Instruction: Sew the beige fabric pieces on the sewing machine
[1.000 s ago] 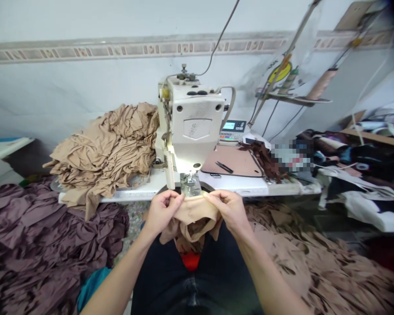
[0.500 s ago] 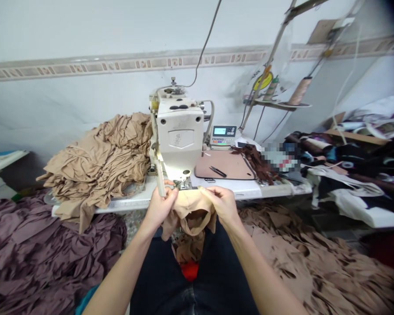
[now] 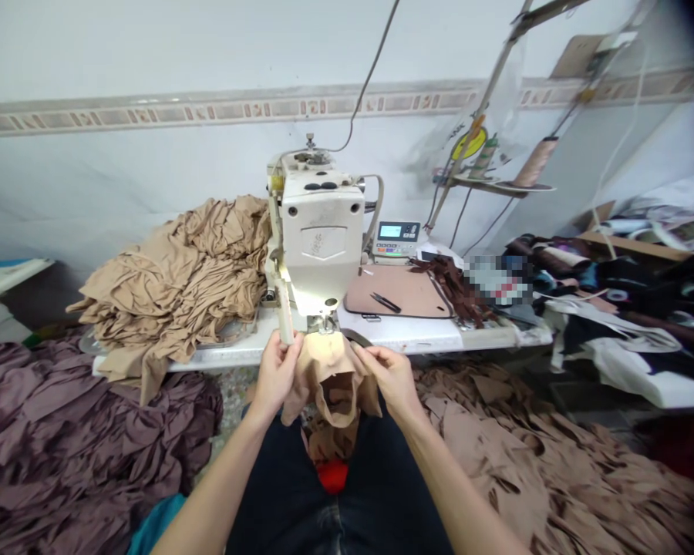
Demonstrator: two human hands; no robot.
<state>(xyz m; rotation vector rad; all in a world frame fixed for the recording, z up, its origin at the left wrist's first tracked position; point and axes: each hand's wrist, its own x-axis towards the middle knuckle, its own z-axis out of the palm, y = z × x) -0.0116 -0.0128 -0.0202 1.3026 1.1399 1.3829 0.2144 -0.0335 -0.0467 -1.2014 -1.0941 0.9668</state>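
Note:
A tan garment [image 3: 338, 378] with a round opening lies at the front of the sewing machine [image 3: 322, 231]. Its far edge reaches the lit presser foot [image 3: 327, 324]. My left hand [image 3: 277, 374] pinches the garment's left edge, close beside the machine's upright pale guard [image 3: 285, 312]. On the other side, my right hand [image 3: 390, 378] grips the right edge between thumb and fingers. The lower part of the cloth hangs over the table edge above my lap.
A heap of tan garments [image 3: 190, 277] covers the table's left. To the right, thread snips [image 3: 385, 301] lie on a pink mat [image 3: 358, 291] before a control panel [image 3: 397, 237]. Purple cloth [image 3: 86, 432] and brown cloth [image 3: 526, 455] are piled low on either side.
My left hand has shifted slightly left and down. The garment's opening sits lower and faces me more. My right hand stays on the right edge, and the view has tilted slightly.

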